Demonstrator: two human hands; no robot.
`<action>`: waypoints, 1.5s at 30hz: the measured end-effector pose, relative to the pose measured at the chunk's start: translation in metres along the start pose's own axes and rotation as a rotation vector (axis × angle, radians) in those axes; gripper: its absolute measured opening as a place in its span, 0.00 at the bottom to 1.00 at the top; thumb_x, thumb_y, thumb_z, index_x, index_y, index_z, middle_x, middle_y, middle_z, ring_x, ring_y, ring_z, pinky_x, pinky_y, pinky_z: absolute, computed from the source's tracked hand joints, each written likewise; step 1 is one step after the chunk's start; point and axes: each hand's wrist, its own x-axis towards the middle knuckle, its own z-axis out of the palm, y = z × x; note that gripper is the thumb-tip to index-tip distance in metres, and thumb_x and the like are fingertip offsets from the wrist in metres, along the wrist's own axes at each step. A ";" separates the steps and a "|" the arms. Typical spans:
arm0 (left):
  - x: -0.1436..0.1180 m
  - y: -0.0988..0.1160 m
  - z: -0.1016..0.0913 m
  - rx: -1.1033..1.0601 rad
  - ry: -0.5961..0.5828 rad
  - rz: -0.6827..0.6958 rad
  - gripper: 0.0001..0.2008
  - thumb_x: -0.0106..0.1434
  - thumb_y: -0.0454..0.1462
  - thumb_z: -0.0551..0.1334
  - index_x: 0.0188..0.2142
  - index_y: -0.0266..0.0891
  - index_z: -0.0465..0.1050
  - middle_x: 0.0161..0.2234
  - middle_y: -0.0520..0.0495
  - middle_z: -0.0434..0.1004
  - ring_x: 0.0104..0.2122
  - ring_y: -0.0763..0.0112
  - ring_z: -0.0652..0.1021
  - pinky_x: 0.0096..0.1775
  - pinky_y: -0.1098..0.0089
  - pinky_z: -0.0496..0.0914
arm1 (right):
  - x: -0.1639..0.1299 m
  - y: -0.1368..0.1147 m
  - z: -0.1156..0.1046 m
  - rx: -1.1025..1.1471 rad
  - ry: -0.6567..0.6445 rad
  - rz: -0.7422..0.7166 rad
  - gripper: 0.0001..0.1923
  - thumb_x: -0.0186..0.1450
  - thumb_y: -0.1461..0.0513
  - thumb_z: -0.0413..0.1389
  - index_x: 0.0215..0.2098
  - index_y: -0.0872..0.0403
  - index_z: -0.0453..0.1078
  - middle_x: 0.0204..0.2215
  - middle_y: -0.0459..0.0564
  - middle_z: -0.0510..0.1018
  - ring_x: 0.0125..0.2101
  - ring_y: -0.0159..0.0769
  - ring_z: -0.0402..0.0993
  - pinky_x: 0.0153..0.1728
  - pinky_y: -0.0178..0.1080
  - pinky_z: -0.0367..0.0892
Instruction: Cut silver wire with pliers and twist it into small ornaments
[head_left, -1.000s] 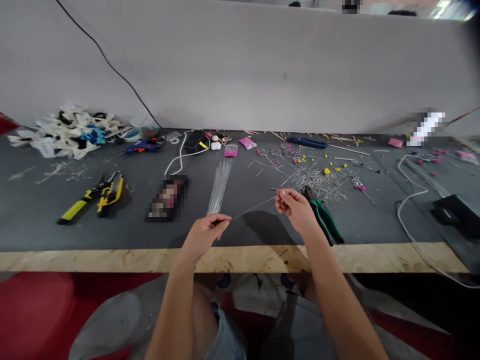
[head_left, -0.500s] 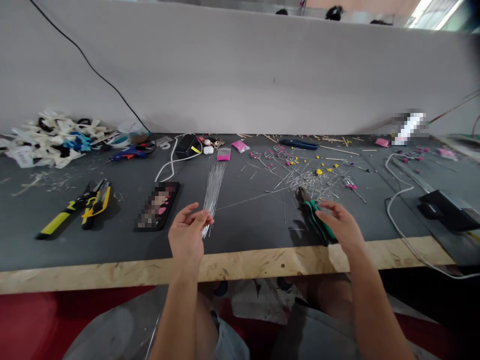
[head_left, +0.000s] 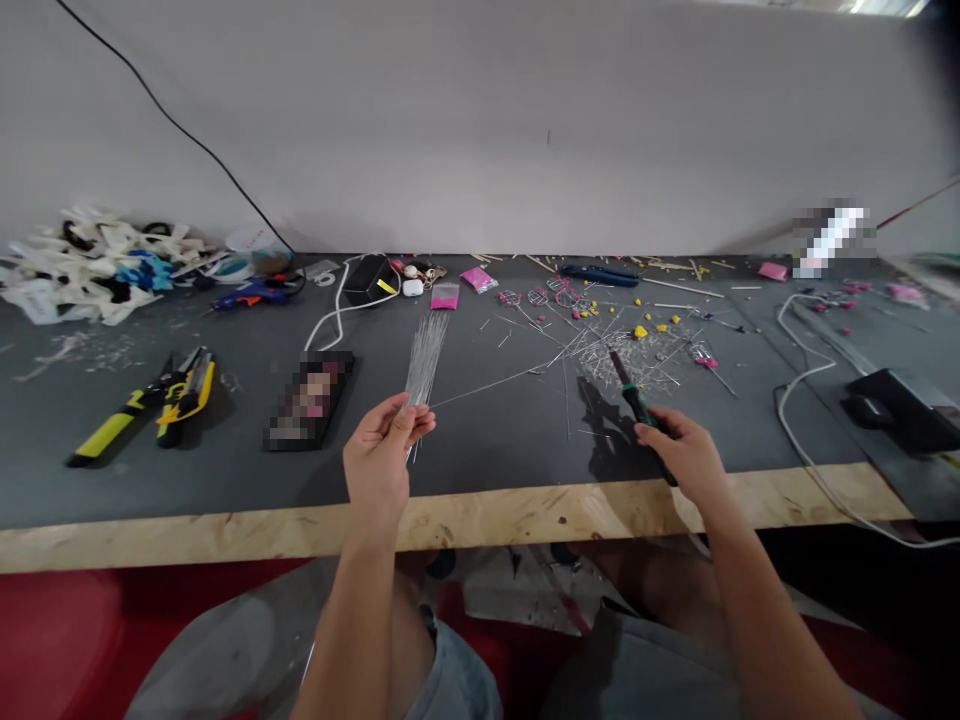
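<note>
Pinched between the thumb and fingers of my left hand (head_left: 381,450) is a long thin wire (head_left: 495,382), stretching right toward a heap of cut wire pieces (head_left: 630,358). A bundle of straight wires (head_left: 426,360) lies on the table just behind that hand. My right hand (head_left: 686,450) is closed around green-handled pliers (head_left: 636,400), raised off the table with the jaws pointing away from me. Their shadow falls to the left. Whether the jaws are apart I cannot tell. Small wire frames with pink ends (head_left: 556,297) and yellow bits (head_left: 640,331) lie beyond the heap.
Yellow-black cutters (head_left: 112,425) and a phone (head_left: 309,400) lie at left. Behind them are white plastic parts (head_left: 82,265) and a blue glue gun (head_left: 251,292). A white cable (head_left: 799,440) loops at right beside a black device (head_left: 904,405). A wooden edge (head_left: 480,517) borders the table front.
My right hand has taken hold of the pliers and lifted them, turning them on edge. My left hand still pinches the wire and has shifted slightly. The view has tilted down a little.
</note>
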 end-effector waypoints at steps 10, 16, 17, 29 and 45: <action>-0.002 -0.003 0.018 0.048 -0.021 -0.005 0.11 0.53 0.37 0.66 0.37 0.35 0.73 0.28 0.48 0.79 0.28 0.70 0.79 0.37 0.65 0.75 | -0.053 -0.033 0.006 0.691 -0.475 0.283 0.21 0.48 0.66 0.60 0.41 0.49 0.72 0.45 0.50 0.78 0.42 0.46 0.75 0.41 0.44 0.70; -0.003 -0.005 0.022 0.063 -0.035 -0.009 0.10 0.54 0.37 0.66 0.36 0.35 0.73 0.27 0.49 0.79 0.28 0.71 0.79 0.35 0.67 0.75 | -0.056 -0.037 0.011 0.608 -0.588 0.213 0.21 0.49 0.67 0.59 0.42 0.50 0.74 0.42 0.47 0.79 0.44 0.44 0.73 0.49 0.42 0.62; -0.004 -0.005 0.023 0.067 -0.035 -0.008 0.10 0.54 0.36 0.66 0.35 0.35 0.73 0.27 0.49 0.79 0.27 0.71 0.79 0.35 0.67 0.75 | -0.056 -0.038 0.011 0.580 -0.581 0.207 0.21 0.49 0.66 0.59 0.42 0.50 0.74 0.40 0.47 0.79 0.44 0.43 0.73 0.49 0.41 0.62; -0.011 -0.005 0.026 0.099 -0.063 -0.028 0.10 0.52 0.37 0.67 0.35 0.37 0.75 0.26 0.49 0.79 0.27 0.69 0.79 0.35 0.66 0.75 | -0.061 -0.055 0.022 0.499 -0.550 0.120 0.17 0.49 0.66 0.57 0.37 0.50 0.74 0.33 0.45 0.77 0.36 0.39 0.71 0.37 0.36 0.64; -0.015 -0.002 0.024 -0.146 -0.104 0.017 0.13 0.52 0.37 0.68 0.37 0.38 0.72 0.27 0.51 0.79 0.27 0.71 0.79 0.35 0.67 0.75 | -0.069 -0.071 0.059 0.336 -0.511 -0.037 0.13 0.53 0.68 0.52 0.36 0.52 0.69 0.30 0.43 0.73 0.29 0.32 0.67 0.29 0.32 0.60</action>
